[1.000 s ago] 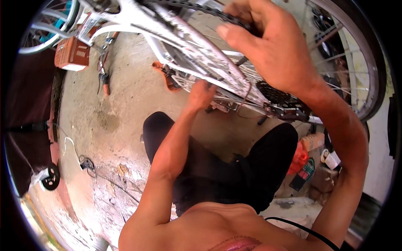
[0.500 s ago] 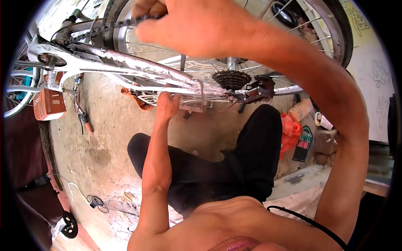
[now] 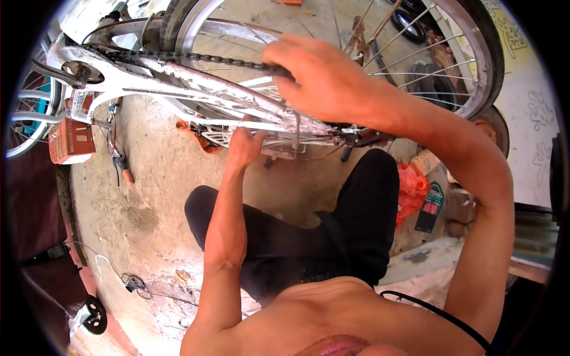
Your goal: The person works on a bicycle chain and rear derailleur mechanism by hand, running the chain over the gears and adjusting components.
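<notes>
A bicycle with a worn white frame (image 3: 135, 78) lies across the space in front of me. My right hand (image 3: 323, 77) is closed on the black bicycle chain (image 3: 205, 58), which stretches leftward above the frame tube. My left hand (image 3: 244, 146) grips a lower frame tube, its fingertips partly hidden behind it. The rear wheel (image 3: 499, 65) stands behind my right arm. Below my right wrist, part of the rear derailleur (image 3: 355, 137) shows; the sprockets are hidden by that hand and forearm.
An orange box (image 3: 72, 141) and a loose brake lever with cable (image 3: 120, 162) lie at the left. A red plastic bag (image 3: 411, 193) and a green-black packet (image 3: 431, 206) sit right of my knee. A thin cable (image 3: 138, 283) runs over the floor at lower left.
My right hand has moved right and down from the upper middle, drawing the held chain along toward the sprockets, which it now covers. My left hand stays on the tube.
</notes>
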Available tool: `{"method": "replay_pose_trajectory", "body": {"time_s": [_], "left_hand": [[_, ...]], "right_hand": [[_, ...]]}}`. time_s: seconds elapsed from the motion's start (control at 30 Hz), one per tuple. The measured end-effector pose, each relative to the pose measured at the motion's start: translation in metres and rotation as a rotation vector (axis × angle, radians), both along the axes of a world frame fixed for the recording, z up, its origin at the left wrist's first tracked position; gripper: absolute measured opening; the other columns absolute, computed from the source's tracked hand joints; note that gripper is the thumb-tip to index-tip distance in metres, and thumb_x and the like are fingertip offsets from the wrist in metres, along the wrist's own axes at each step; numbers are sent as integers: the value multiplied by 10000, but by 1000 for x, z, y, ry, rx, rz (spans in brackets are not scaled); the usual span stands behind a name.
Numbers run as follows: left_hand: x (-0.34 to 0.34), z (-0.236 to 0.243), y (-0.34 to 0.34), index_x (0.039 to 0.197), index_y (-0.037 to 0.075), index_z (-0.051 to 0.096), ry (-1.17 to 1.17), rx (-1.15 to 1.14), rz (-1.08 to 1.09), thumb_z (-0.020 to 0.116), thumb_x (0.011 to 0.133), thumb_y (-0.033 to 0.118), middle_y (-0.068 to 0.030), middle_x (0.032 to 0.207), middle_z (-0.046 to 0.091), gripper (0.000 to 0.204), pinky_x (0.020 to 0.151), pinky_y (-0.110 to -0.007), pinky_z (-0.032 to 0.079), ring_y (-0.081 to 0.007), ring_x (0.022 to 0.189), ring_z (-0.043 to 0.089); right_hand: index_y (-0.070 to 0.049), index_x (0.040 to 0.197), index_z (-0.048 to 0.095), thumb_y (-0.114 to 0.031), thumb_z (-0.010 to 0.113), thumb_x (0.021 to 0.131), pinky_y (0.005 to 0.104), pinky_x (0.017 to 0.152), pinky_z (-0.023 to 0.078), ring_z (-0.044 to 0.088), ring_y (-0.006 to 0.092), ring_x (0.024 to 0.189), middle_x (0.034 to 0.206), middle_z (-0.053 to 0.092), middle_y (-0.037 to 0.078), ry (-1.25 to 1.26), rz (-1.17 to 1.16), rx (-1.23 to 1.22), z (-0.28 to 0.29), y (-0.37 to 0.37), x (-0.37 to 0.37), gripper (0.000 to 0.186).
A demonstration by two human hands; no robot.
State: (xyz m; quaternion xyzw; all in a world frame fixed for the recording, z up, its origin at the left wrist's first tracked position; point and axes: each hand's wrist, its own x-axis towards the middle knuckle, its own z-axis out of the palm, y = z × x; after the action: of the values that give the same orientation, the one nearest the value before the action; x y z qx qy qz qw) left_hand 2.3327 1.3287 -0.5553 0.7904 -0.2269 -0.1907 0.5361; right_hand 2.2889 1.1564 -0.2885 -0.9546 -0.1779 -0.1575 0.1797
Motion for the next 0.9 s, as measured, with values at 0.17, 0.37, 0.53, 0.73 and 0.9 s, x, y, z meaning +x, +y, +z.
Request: {"method": "replay_pose_trajectory", "body": {"time_s": [0.17, 0.37, 0.53, 0.73, 0.9], "left_hand": [[-2, -1, -3, 1284, -63, 572, -43, 49, 8, 662, 920, 285, -295, 1106, 698, 511, 946, -438, 503, -436, 1080, 662], [-2, 15, 1, 1263, -14, 617, 106, -25, -28, 623, 922, 168, -220, 1080, 722, 387, 944, -405, 496, -366, 1050, 678], [-7, 30, -1, 1195, -26, 645, 100, 71, -27, 629, 931, 158, -249, 1124, 683, 323, 945, -436, 494, -394, 1089, 653], [-9, 4, -10, 1211, -31, 604, -176, 24, -102, 613, 938, 176, -286, 1181, 644, 343, 936, -488, 486, -452, 1116, 611], [-9, -10, -15, 1277, -42, 549, -375, -63, -153, 627, 938, 151, -295, 1191, 646, 397, 922, -485, 505, -463, 1096, 634]], "right_hand": [[-9, 984, 657, -96, 661, 826, 464, 735, 532, 672, 363, 870, 900, 653, 158, -264, 21, -50, 48, -3, -2, 180], [5, 999, 650, -67, 656, 833, 434, 723, 537, 681, 333, 853, 895, 664, 160, 64, 17, 216, 108, 17, -14, 181], [17, 1013, 644, -43, 651, 839, 408, 713, 541, 689, 309, 839, 891, 674, 161, 301, 74, 402, 107, 23, -26, 183], [30, 1028, 637, -14, 646, 847, 378, 701, 547, 698, 279, 821, 886, 685, 162, 456, 105, 608, 101, 27, -32, 187], [42, 1041, 631, 10, 642, 853, 352, 692, 551, 705, 255, 807, 882, 695, 164, 516, 116, 759, 101, 24, -34, 191]]}}
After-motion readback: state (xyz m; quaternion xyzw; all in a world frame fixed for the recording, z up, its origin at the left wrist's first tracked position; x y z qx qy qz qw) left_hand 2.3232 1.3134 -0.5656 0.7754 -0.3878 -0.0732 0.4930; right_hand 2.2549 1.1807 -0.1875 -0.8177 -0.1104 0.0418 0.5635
